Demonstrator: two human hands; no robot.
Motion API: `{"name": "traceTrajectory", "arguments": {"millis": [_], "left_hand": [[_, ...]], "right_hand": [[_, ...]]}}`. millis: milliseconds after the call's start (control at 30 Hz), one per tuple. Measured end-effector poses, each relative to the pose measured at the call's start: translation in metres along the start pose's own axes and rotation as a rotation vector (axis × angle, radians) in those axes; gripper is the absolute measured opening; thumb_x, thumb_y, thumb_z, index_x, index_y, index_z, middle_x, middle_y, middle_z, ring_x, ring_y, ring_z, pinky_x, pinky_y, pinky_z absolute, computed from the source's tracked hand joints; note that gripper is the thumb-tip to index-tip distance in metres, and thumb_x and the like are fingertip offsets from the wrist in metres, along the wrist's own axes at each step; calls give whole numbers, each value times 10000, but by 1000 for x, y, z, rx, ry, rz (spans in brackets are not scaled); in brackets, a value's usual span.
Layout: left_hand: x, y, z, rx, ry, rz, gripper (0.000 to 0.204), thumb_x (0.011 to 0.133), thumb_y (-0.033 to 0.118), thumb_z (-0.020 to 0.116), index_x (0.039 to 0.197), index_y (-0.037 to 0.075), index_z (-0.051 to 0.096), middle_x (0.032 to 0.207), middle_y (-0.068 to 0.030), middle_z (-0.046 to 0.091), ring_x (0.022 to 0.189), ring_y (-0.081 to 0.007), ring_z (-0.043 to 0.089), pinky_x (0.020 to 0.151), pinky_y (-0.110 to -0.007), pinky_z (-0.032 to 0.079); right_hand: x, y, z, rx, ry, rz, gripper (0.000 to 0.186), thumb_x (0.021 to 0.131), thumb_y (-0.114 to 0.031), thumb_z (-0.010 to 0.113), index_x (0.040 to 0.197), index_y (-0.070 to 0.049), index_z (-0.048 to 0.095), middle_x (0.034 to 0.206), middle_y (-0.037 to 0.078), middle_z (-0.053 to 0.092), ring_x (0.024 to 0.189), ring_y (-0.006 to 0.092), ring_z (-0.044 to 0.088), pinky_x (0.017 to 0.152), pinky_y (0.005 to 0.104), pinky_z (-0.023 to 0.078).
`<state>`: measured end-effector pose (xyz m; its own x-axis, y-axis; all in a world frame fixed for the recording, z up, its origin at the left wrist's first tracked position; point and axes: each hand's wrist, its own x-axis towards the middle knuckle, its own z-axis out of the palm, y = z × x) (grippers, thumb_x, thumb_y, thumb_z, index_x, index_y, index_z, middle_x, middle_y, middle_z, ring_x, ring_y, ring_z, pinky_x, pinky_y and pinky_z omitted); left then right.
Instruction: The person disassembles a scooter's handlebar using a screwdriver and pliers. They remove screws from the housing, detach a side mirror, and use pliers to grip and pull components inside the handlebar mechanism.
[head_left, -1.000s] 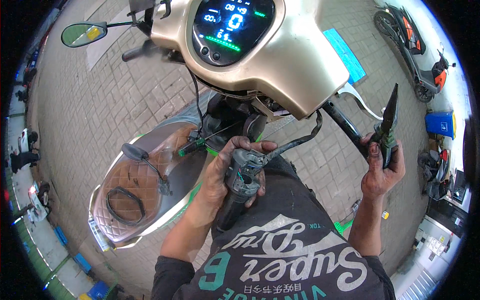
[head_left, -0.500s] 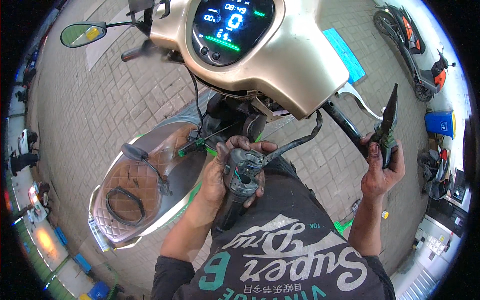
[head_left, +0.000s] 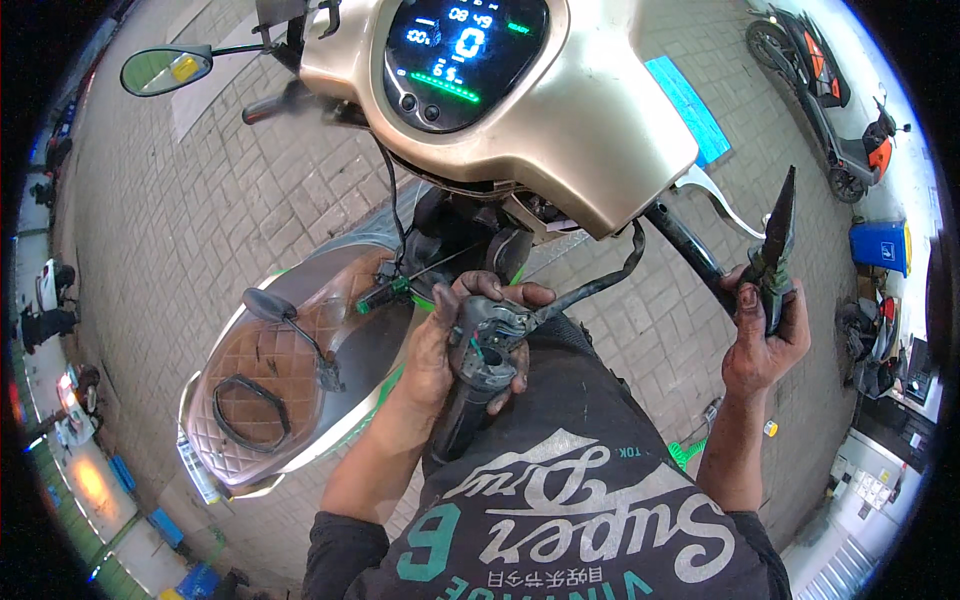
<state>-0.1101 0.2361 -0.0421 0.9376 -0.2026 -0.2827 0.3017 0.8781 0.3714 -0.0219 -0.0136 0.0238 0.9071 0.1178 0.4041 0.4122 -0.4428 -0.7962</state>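
Observation:
My left hand [head_left: 432, 345] is closed round a throttle grip with an opened switch housing [head_left: 488, 350], held in front of my shirt. A thin green wire shows inside the housing, and a black sleeved cable [head_left: 610, 280] runs from it up to the scooter's handlebar cover [head_left: 570, 120]. In my right hand [head_left: 765, 345] are dark, needle-nose pliers [head_left: 780, 225], tip pointing up. That hand is by the end of the bare handlebar tube [head_left: 685, 240], beneath the white brake lever [head_left: 722, 205]; whether it touches the tube I cannot tell.
Left of me is the scooter's brown quilted seat [head_left: 215, 440], bearing a loose mirror [head_left: 270, 305], a black ring-shaped part [head_left: 250, 412] and a green-handled screwdriver [head_left: 383, 294]. The lit dash [head_left: 465, 65] faces me. Beyond, right, stand a parked scooter [head_left: 830, 110] and a blue bin [head_left: 880, 248].

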Motion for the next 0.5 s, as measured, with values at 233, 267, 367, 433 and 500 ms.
{"name": "traceTrajectory", "arguments": {"millis": [233,267,367,433,500], "left_hand": [[-2,0,0,-5,-117,45,519,821,579,483,1072,130,414,1194,-266,396,648,-284,609,344,-261,474],[-2,-1,2,56,-130,82,529,810,580,503,1073,130,414,1195,-266,394,653,-284,610,344,-263,476],[-1,3,2,135,-147,92,539,796,575,534,1075,130,414,1197,-259,395,659,-281,611,345,-263,475],[-1,1,-3,57,-134,64,534,802,574,525,1076,129,414,1195,-259,396,658,-281,611,344,-263,473],[-1,1,-4,-21,-120,36,529,809,573,516,1076,129,414,1194,-259,397,657,-280,611,342,-263,472]], "right_hand": [[-1,1,-1,-13,2,2,166,838,-110,623,873,32,544,809,106,619,759,142,584,716,266,465],[-1,1,-1,-13,2,2,166,838,-110,623,873,32,544,809,106,619,759,142,584,716,266,465],[-1,1,-2,-1,-2,19,173,836,-117,627,872,32,548,806,107,620,755,141,582,714,263,461],[-1,1,-1,6,7,20,182,832,-123,633,873,31,546,803,106,620,753,142,580,715,264,462],[-1,3,0,9,14,10,185,831,-125,635,873,31,544,803,106,619,751,143,581,715,265,462]]}}
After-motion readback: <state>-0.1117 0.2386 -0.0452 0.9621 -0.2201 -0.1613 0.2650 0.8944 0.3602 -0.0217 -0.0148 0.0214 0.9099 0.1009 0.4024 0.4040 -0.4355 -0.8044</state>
